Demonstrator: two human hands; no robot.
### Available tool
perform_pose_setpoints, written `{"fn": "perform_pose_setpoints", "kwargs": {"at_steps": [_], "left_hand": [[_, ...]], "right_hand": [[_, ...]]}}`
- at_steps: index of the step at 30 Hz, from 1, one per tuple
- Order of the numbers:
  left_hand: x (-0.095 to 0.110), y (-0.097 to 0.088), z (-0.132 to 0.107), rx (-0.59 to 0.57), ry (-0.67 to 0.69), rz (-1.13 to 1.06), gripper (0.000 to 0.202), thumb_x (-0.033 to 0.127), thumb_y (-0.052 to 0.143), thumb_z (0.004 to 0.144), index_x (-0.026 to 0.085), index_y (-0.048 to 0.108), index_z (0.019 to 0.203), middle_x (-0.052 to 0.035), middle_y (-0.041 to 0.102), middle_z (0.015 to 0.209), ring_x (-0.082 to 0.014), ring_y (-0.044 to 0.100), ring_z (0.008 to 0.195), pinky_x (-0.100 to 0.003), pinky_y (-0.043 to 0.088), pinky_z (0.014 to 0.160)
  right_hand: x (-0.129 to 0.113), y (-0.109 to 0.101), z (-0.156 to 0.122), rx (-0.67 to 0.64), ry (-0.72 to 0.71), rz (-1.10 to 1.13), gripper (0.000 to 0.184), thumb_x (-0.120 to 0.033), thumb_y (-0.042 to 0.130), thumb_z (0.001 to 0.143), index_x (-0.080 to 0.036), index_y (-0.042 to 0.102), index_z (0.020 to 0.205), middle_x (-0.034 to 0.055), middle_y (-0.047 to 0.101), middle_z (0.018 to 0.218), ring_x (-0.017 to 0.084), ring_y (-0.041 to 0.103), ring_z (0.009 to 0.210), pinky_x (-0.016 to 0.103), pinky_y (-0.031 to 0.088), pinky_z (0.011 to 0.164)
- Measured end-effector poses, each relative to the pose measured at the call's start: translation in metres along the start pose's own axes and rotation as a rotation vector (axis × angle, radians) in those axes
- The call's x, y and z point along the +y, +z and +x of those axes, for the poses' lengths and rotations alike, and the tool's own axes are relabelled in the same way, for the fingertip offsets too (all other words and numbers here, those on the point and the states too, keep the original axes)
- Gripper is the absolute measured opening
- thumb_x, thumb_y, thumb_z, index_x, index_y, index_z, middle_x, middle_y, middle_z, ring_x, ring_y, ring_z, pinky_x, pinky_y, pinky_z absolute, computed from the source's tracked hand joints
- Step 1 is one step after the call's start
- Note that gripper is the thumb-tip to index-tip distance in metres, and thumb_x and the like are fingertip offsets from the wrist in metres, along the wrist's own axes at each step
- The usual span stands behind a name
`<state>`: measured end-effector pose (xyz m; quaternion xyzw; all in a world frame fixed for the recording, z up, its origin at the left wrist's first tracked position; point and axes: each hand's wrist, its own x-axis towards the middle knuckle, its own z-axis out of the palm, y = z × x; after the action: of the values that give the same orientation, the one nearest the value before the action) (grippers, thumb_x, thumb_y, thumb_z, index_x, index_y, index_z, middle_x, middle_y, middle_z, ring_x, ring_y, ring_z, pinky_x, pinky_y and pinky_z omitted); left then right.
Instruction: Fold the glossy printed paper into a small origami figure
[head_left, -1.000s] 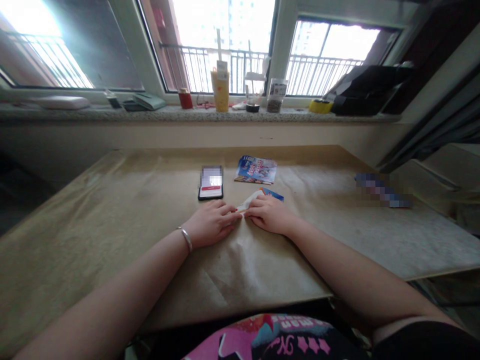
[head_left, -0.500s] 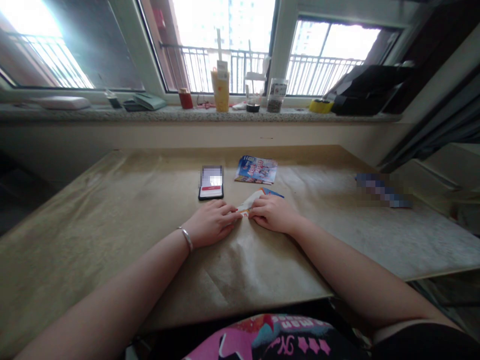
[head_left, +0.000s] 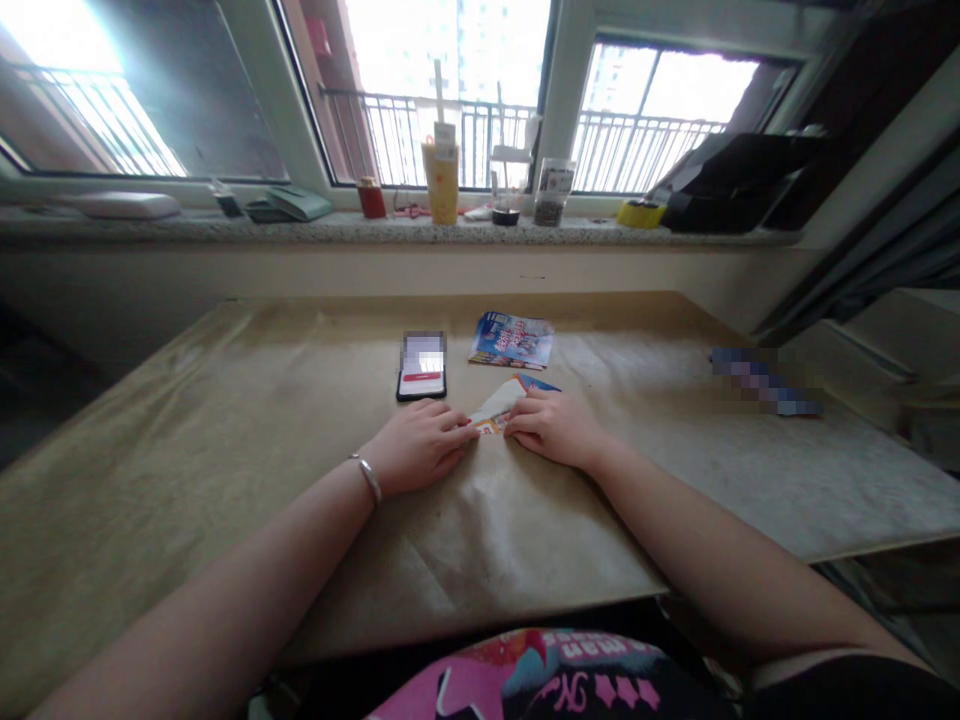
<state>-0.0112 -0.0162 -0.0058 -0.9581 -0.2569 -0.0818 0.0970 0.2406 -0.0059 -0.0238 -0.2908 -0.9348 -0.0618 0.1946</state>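
Observation:
A small folded piece of printed paper (head_left: 496, 406), white with blue and orange, lies on the brown paper-covered table (head_left: 225, 450). My left hand (head_left: 418, 445) rests knuckles up with its fingertips pressed on the paper's near left corner. My right hand (head_left: 553, 427) covers the paper's right side, fingers curled and pressed down on it. The two hands nearly touch at the fingertips. A silver bracelet (head_left: 369, 478) sits on my left wrist.
A phone (head_left: 422, 366) lies just beyond my left hand, and a stack of colourful printed sheets (head_left: 513, 340) beyond the folded paper. A blurred object (head_left: 761, 380) lies at the right. The windowsill (head_left: 375, 228) holds a yellow cup, jars, tape and a black bag.
My right hand has slid slightly right and away along the paper, uncovering more of its white left part. My left hand has barely moved.

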Motion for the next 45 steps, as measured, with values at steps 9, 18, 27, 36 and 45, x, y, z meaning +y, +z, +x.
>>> {"fn": "perform_pose_setpoints", "kwargs": {"at_steps": [9, 18, 27, 36, 45], "left_hand": [[0.000, 0.004, -0.001, 0.030, 0.003, -0.089, 0.026, 0.020, 0.045, 0.088, 0.019, 0.059, 0.109, -0.0062, 0.062, 0.111, -0.0185, 0.054, 0.101, -0.033, 0.045, 0.089], [0.000, 0.005, 0.000, 0.017, -0.009, -0.115, 0.030, 0.021, 0.047, 0.088, 0.021, 0.058, 0.116, -0.0064, 0.063, 0.109, -0.0188, 0.055, 0.097, -0.033, 0.047, 0.085], [0.000, 0.006, 0.001, 0.045, 0.003, -0.111, 0.030, 0.018, 0.043, 0.089, 0.020, 0.059, 0.114, -0.0070, 0.063, 0.107, -0.0181, 0.055, 0.096, -0.033, 0.048, 0.084], [0.002, 0.004, 0.001, 0.032, -0.009, -0.095, 0.029, 0.018, 0.043, 0.089, 0.020, 0.059, 0.113, -0.0062, 0.063, 0.109, -0.0191, 0.055, 0.096, -0.033, 0.047, 0.084], [-0.004, 0.004, 0.000, 0.025, 0.002, -0.106, 0.029, 0.017, 0.042, 0.089, 0.021, 0.061, 0.110, -0.0047, 0.065, 0.110, -0.0179, 0.057, 0.095, -0.033, 0.046, 0.086]], "right_hand": [[0.000, 0.002, 0.004, -0.008, -0.013, 0.000, 0.018, -0.020, 0.053, 0.085, -0.023, 0.070, 0.085, 0.0039, 0.068, 0.086, 0.017, 0.055, 0.082, 0.030, 0.040, 0.076], [0.001, -0.008, 0.001, -0.063, 0.010, -0.078, 0.016, -0.022, 0.054, 0.083, -0.024, 0.070, 0.084, 0.0030, 0.069, 0.087, 0.018, 0.056, 0.082, 0.032, 0.037, 0.077], [0.002, -0.014, 0.000, -0.084, 0.015, -0.026, 0.016, -0.017, 0.055, 0.080, -0.022, 0.070, 0.077, 0.0026, 0.070, 0.085, 0.017, 0.058, 0.078, 0.029, 0.039, 0.072], [0.005, -0.019, -0.007, -0.107, 0.032, -0.049, 0.018, -0.018, 0.054, 0.080, -0.022, 0.071, 0.078, 0.0031, 0.070, 0.085, 0.017, 0.060, 0.077, 0.028, 0.042, 0.070], [0.008, -0.026, -0.016, -0.140, 0.106, -0.041, 0.017, -0.018, 0.054, 0.079, -0.023, 0.070, 0.078, 0.0001, 0.069, 0.085, 0.014, 0.061, 0.073, 0.026, 0.040, 0.065]]}}
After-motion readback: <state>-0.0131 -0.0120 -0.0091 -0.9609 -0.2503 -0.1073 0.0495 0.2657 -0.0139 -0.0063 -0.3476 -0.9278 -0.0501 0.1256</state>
